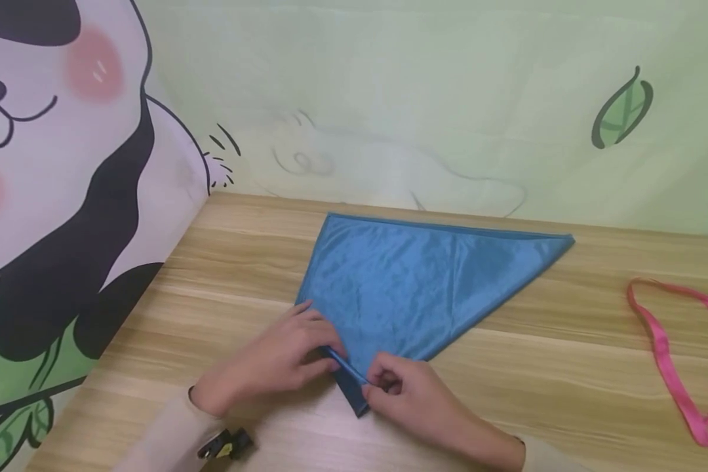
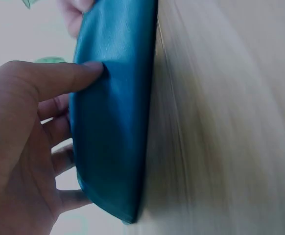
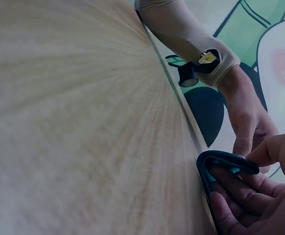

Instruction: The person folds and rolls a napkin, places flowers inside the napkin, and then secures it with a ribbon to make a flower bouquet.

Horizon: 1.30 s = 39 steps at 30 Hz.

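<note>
A shiny blue cloth (image 1: 389, 282), folded into layers, lies on the table with one long point toward the right. Its near left edge is turned up in a narrow fold. My left hand (image 1: 277, 354) pinches that fold, thumb on the near side; in the left wrist view the thumb (image 2: 79, 78) presses the blue cloth (image 2: 115, 127) while the other fingers pass behind it. At the fold's near right end, my right hand (image 1: 415, 396) pinches the cloth between thumb and curled fingers. The right wrist view shows the cloth's layered end (image 3: 225, 159) wrapped over the right fingers (image 3: 235, 191).
On the right of the wooden table (image 1: 566, 393) lies a pink ribbon (image 1: 667, 367) in a loose bend. A small black device (image 1: 227, 444) is at the left sleeve. Behind stands a pale green backdrop (image 1: 419, 85) with a printed panda (image 1: 112, 183).
</note>
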{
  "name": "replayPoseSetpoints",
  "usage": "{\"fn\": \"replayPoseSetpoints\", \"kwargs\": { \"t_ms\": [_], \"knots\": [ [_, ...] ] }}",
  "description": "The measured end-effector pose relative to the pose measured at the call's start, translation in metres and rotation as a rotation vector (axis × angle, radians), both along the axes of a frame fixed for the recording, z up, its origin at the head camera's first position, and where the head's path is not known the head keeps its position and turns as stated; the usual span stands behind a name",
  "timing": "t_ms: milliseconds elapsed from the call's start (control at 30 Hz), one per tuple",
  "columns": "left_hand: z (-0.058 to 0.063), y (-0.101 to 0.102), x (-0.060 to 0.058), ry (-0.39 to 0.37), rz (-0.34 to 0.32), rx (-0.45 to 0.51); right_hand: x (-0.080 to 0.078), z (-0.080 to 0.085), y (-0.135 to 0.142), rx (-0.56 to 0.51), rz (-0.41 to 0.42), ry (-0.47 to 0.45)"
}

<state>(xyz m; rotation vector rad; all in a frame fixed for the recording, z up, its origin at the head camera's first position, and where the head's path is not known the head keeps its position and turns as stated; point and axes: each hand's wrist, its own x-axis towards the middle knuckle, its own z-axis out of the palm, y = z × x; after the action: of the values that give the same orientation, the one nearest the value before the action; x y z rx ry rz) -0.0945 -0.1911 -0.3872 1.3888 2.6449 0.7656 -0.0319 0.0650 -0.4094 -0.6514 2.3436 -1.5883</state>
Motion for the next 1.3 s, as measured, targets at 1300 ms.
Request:
{"fn": "replayPoseSetpoints", "kwargs": {
  "t_ms": [1300],
  "knots": [
    [-0.016, 0.015, -0.066, -0.269, 0.013, -0.052, -0.007, 0.001, 0.025, 0.384, -0.128, 0.260]
  ]
}}
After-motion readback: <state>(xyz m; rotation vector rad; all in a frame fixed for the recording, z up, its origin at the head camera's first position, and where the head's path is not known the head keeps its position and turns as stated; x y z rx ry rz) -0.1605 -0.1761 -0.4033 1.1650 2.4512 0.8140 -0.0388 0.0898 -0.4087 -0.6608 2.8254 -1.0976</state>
